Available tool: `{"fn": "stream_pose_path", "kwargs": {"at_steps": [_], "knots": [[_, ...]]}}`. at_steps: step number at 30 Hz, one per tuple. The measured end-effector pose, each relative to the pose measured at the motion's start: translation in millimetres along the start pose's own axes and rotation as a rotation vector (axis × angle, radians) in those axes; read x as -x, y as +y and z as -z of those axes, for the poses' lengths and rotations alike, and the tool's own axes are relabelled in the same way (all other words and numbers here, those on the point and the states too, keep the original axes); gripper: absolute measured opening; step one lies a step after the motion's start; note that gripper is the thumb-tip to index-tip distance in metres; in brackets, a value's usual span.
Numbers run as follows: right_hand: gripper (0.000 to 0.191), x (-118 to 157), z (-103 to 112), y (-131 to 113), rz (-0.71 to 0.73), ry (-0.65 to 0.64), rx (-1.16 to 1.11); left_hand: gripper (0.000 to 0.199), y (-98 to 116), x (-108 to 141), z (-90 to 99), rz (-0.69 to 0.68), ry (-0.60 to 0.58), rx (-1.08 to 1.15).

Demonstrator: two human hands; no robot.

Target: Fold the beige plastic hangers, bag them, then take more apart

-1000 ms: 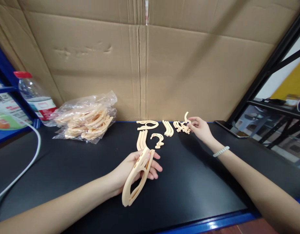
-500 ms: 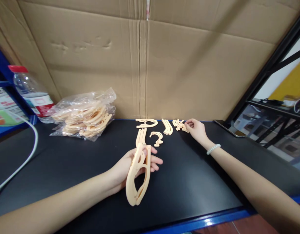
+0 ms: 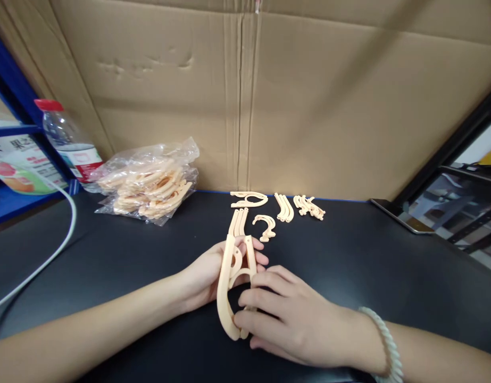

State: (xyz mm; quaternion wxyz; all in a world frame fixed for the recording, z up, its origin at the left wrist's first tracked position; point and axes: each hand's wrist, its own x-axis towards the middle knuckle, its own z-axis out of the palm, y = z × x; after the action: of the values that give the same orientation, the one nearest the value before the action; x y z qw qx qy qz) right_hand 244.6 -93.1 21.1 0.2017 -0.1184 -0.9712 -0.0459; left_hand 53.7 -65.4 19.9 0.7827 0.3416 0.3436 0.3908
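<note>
My left hand (image 3: 205, 274) holds a peach-coloured plastic folding clothes hanger (image 3: 224, 303), its two arms folded side by side and its curved end towards me. My right hand (image 3: 297, 316) has its fingers curled over the hanger's right arm near that end. Whether a small piece sits under those fingers cannot be seen. Beyond the hands lie straight hanger arms (image 3: 240, 221), a few hooks (image 3: 265, 226), another folded hanger frame (image 3: 249, 200), curved arms (image 3: 284, 207) and a heap of small pieces (image 3: 309, 206).
A clear plastic bag of hanger parts (image 3: 149, 183) sits at the back left beside a red-capped bottle (image 3: 75, 149). A white cable (image 3: 64, 247) curves along the left. A phone-like flat device (image 3: 402, 216) lies at the right, and cardboard (image 3: 169, 96) stands behind the black table.
My right hand has come back from the heap of small pieces and closed over the hanger's lower right side. My left hand still holds the hanger. The view has shifted slightly.
</note>
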Motion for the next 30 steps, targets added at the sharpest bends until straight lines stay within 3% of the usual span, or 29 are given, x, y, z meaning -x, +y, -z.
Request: {"fn": "stream_pose_path", "kwargs": {"at_steps": [3, 10, 13, 20, 30], "knots": [[0.02, 2, -4, 6, -0.073, -0.056, -0.033, 0.024, 0, -1, -2.0, -0.007, 0.038, 0.022], [0.018, 5, -6, 12, -0.126, 0.007, -0.024, 0.061, 0, 2, -5.3, -0.028, 0.012, 0.088], [0.019, 6, -7, 12, -0.129, 0.033, -0.005, 0.066, -3, 4, -4.9, -0.064, 0.018, 0.054], [0.021, 6, -6, 13, -0.125, 0.025, 0.027, 0.083, -5, 4, 0.3, -0.101, -0.136, -0.005], [0.014, 7, -8, 15, -0.201, -0.011, 0.019, 0.088, -6, 5, 1.5, -0.118, -0.148, -0.068]]}}
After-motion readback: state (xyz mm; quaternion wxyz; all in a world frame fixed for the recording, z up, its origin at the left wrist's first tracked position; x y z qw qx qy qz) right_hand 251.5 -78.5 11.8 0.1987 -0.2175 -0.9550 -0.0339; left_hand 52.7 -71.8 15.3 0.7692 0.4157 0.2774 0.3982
